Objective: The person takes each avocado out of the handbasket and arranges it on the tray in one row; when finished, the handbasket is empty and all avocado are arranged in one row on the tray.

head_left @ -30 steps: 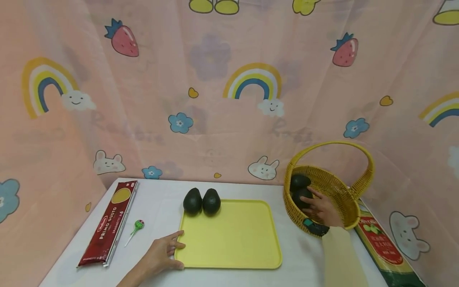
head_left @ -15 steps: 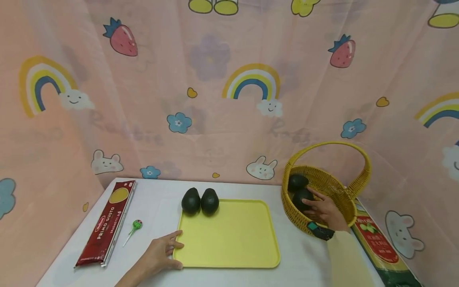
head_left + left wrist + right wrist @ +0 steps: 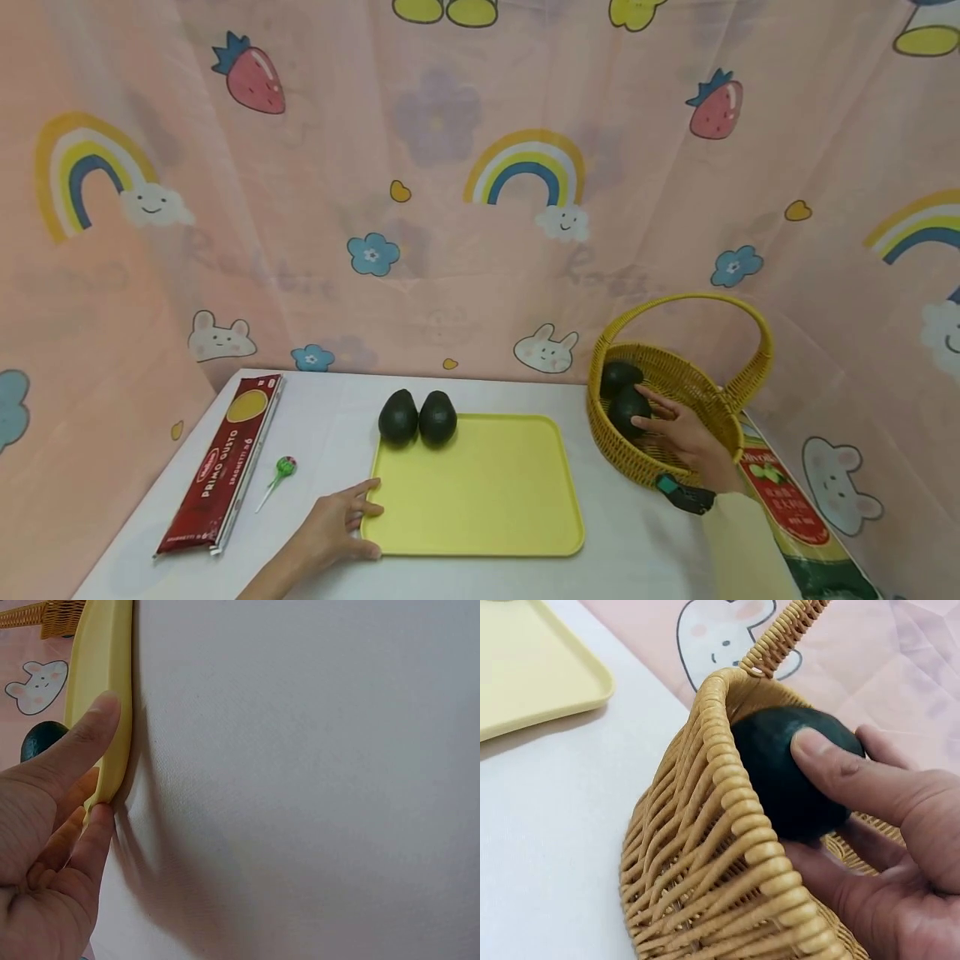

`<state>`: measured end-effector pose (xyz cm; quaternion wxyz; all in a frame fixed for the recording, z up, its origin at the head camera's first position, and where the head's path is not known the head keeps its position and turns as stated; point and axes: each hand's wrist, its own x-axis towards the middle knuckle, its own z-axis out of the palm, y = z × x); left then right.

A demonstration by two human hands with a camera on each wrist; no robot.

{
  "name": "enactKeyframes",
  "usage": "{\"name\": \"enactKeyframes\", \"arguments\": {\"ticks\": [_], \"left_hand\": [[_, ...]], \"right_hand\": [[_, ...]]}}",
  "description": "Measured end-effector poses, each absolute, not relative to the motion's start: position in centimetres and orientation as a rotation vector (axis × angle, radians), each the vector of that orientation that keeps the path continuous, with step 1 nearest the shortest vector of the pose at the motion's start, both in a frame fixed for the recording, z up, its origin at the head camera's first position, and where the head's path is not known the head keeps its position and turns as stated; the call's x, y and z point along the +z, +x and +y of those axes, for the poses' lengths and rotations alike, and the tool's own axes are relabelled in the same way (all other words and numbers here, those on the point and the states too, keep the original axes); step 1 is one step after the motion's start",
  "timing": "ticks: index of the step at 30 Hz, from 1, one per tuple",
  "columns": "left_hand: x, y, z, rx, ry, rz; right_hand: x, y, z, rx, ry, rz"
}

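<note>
Fingers of my right hand [image 3: 684, 435] pinch an avocado [image 3: 625, 412] inside the wicker basket [image 3: 697, 855]; my left hand [image 3: 332, 525] grips the tray [image 3: 483, 492].

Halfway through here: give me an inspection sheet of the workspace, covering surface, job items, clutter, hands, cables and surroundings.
Surface: white table, bearing everything listed below.
Job items: yellow tray, left avocado and right avocado side by side at its far-left corner; yellow wicker basket, holding a front avocado and a back avocado.
Clutter: red spaghetti pack and green lollipop left of the tray; red-and-green pack right of the basket, partly hidden.
Hands: left hand holds the tray's near-left corner; right hand grips the front avocado inside the basket.
Cables: nothing seen.
Surroundings: pink printed cloth behind the table.
</note>
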<state>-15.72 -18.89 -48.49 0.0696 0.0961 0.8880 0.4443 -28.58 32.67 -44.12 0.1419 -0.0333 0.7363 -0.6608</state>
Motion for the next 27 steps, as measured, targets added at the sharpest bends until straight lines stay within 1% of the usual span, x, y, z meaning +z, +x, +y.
{"name": "enactKeyframes", "arguments": {"ticks": [5,11,21,27], "left_hand": [[-48.6,-15.7,-18.9,1.331,0.29,2.676],[-48.8,-15.6,-18.9,1.334,0.307,2.678],[-48.7,-15.7,-19.0,1.363,0.33,2.656],[-48.6,-15.7,-19.0,1.343,0.3,2.674]], "right_hand": [[-44.1,-28.5,33.0,-1.886,-0.2,2.16],[-44.1,-28.3,33.1,-1.873,-0.255,2.192],[-42.6,-27.6,33.3,-1.926,-0.37,2.172],[-42.1,-27.4,33.2,-1.957,-0.464,2.125]]}}
